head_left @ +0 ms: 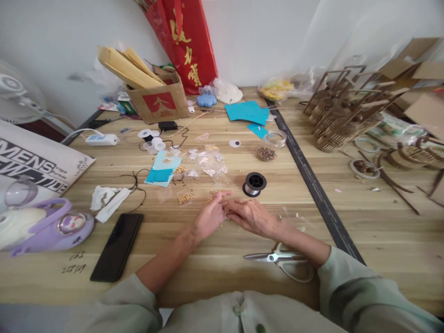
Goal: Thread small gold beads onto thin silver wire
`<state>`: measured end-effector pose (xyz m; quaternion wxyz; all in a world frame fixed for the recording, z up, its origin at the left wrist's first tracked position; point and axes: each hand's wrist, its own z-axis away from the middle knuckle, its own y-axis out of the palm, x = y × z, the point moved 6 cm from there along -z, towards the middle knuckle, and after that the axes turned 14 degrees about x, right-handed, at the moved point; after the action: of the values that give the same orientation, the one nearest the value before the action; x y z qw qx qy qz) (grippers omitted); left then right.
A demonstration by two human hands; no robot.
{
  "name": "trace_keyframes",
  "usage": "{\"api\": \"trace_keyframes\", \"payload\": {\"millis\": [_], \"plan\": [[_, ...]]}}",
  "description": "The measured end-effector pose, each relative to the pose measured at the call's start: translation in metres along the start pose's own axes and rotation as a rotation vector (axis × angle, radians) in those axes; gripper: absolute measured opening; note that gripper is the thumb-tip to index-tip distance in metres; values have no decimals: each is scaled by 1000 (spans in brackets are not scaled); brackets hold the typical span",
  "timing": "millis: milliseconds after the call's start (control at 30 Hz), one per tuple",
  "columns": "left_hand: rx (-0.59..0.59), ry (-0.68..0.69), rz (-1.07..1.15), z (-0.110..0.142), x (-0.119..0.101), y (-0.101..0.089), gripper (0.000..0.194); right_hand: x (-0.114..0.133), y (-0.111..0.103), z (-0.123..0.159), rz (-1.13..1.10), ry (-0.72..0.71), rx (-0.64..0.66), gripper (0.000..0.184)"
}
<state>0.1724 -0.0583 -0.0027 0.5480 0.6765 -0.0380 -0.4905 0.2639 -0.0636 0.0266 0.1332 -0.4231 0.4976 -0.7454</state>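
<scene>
Scissors [274,257] lie at 5 o'clock from the hands, blades to the left; phone [117,247] at 8, both on the surface [194,283]. L hand [211,217] comes in from 7 o'clock, palm up, thumb apart from the other fingers. R hand [255,216] comes in from 4, back up, wrist low, fingertips meeting L's fingers; can't tell if they pinch anything. Tiny gold beads [221,225] show at & just below where they meet. IMO: keep L palm slightly cupped, use a light R fingertip pinch, & stay low so strays don't roll far. Wire spool [256,179] at 1, close by; bagged gold beads [185,198] at 10, blue cards [160,175] beyond, w/ red bag [199,51] way back near 12.
</scene>
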Motion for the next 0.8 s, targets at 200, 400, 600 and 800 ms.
{"api": "trace_keyframes", "payload": {"millis": [200, 400, 600, 800], "plan": [[5, -26, -23, -3, 5, 5, 35, 0, 2, 1, 14, -26, 24, 10], [-34, -21, -44, -8, 4, 10, 32, -4, -10, 3, -16, -1, 70, 5], [-43, 14, -69, -14, 1, 15, 32, -9, -21, 6, -49, 41, 60, 3], [-32, 27, -147, -14, 1, 12, 34, -14, -27, 8, -163, 10, 48, 6]]}}
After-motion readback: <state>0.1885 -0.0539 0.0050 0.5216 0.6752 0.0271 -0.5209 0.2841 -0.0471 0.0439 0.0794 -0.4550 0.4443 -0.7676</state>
